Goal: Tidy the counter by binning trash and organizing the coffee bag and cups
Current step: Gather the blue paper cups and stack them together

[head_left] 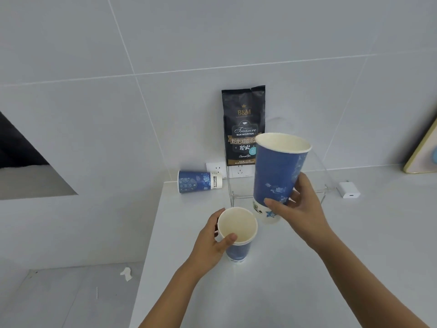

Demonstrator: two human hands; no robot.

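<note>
My right hand (300,209) grips a blue paper cup (279,169) near its base and holds it upright above the counter (272,280). My left hand (210,242) clasps the rim of a second blue paper cup (237,233), which stands upright on the counter. A third blue cup (199,181) lies on its side by the wall at the counter's far left corner. The black coffee bag (243,124) stands upright on a clear acrylic stand (326,185), against the tiled wall.
A white charger plug (349,189) lies on the counter at the right. Wall sockets (236,170) sit behind the stand. A framed object (423,150) leans at the far right. A crumpled white scrap (126,273) lies on the floor left of the counter.
</note>
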